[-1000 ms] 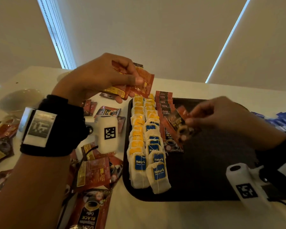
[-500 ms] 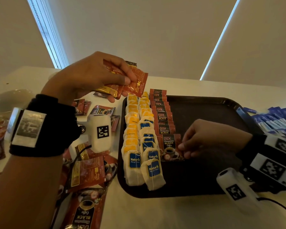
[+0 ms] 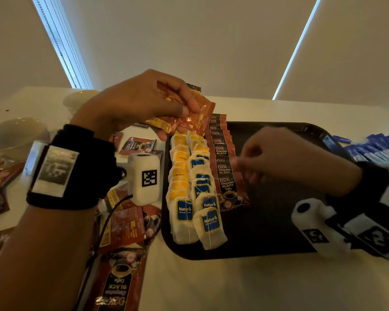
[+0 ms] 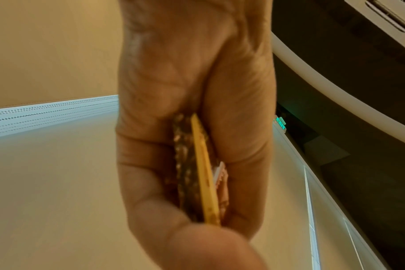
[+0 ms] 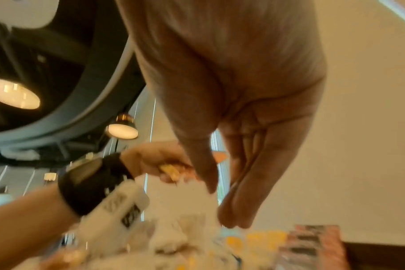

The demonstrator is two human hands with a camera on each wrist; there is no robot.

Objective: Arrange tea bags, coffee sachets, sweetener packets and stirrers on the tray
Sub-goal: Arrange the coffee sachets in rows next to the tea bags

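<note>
A black tray [image 3: 270,223] holds two columns of tea bags [image 3: 189,189] along its left side, and beside them a column of overlapping brown coffee sachets [image 3: 222,153]. My left hand [image 3: 184,113] hovers over the tray's far left corner and pinches a small stack of coffee sachets [image 3: 198,117]. In the left wrist view, that stack [image 4: 203,173] is seen edge-on between thumb and fingers. My right hand [image 3: 240,169] hangs blurred just right of the coffee column, above the nearest sachet [image 3: 229,191]. Its fingers [image 5: 233,210] are stretched out and hold nothing.
Loose coffee sachets [image 3: 124,223] lie scattered on the white table left of the tray. Two pale bowls [image 3: 14,135] stand at the far left. A pile of blue sweetener packets [image 3: 373,149] lies past the tray's right rim. The tray's right half is bare.
My right hand laid a coffee sachet at the near end of the coffee column, let go and lifted off it. My left hand stays put with its stack.
</note>
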